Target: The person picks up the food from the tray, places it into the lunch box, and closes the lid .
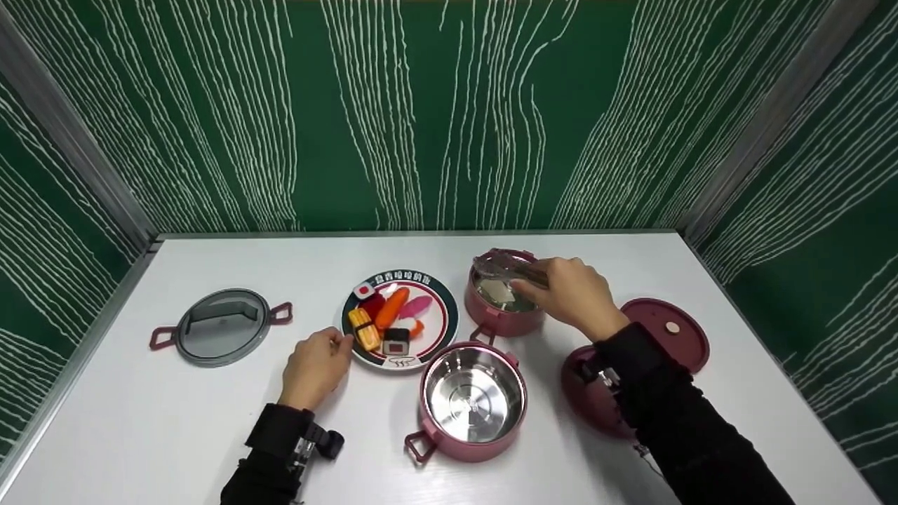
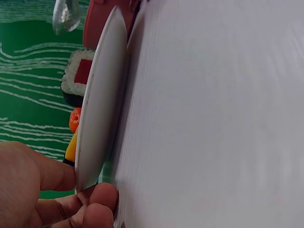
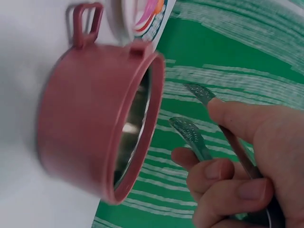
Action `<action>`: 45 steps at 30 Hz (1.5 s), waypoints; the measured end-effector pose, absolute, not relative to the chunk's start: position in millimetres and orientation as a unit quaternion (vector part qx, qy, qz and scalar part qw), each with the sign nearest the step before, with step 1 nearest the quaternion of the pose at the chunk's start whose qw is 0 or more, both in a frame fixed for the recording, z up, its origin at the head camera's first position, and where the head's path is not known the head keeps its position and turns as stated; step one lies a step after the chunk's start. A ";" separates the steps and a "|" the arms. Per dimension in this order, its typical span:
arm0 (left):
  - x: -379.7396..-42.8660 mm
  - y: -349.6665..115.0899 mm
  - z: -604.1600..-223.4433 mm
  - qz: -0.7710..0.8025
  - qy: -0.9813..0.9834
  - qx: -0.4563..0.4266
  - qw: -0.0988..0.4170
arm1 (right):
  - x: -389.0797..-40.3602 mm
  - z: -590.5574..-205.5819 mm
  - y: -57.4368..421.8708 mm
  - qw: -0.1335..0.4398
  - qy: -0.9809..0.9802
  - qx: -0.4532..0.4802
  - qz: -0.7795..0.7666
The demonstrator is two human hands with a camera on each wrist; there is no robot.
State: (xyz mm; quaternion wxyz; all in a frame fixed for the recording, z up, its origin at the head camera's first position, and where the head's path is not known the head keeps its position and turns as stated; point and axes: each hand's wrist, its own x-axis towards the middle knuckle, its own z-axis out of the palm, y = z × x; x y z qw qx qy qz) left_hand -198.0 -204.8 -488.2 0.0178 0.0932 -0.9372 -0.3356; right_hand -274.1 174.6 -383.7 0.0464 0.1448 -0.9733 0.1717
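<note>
White table point(image 1: 133, 435), streaky green wall point(image 1: 596, 77) behind. Tongs point(image 1: 515, 271) in my right hand point(image 1: 572, 294), over the far pot point(image 1: 501, 322), tips apart, nothing between. Probably light, springy, slick metal; mid-arm hold suits. My left hand point(image 1: 317, 366) pinches the plate point(image 1: 436, 330) at its near-left rim, thumb on top. Looks stiff, likely light; rim's the place. Right arm extended, knuckles up.
</note>
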 end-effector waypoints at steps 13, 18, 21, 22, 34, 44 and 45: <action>-197.5 -204.6 -486.5 -0.340 -0.935 0.095 0.018 | -240.0 -381.4 117.2 0.050 -0.944 0.275 0.174; -196.9 -205.2 -486.5 -0.340 -0.936 0.095 0.014 | -232.7 -390.0 99.3 0.048 -0.943 0.304 0.127; -197.2 -205.3 -487.1 -0.340 -0.936 0.095 0.014 | -231.7 -394.4 92.2 0.047 -0.943 0.313 0.103; -197.4 -205.1 -487.2 -0.340 -0.935 0.096 0.014 | -231.4 -395.5 90.5 0.049 -0.943 0.315 0.096; -198.5 -205.1 -489.5 -0.331 -0.939 0.088 0.029 | -231.8 -407.1 81.1 0.079 -0.937 0.338 0.032; -199.4 -204.8 -487.9 -0.334 -0.937 0.101 0.003 | -231.8 -407.6 78.6 0.075 -0.934 0.347 0.043; -199.4 -204.7 -487.9 -0.334 -0.937 0.101 0.002 | -231.7 -407.5 78.6 0.075 -0.934 0.347 0.044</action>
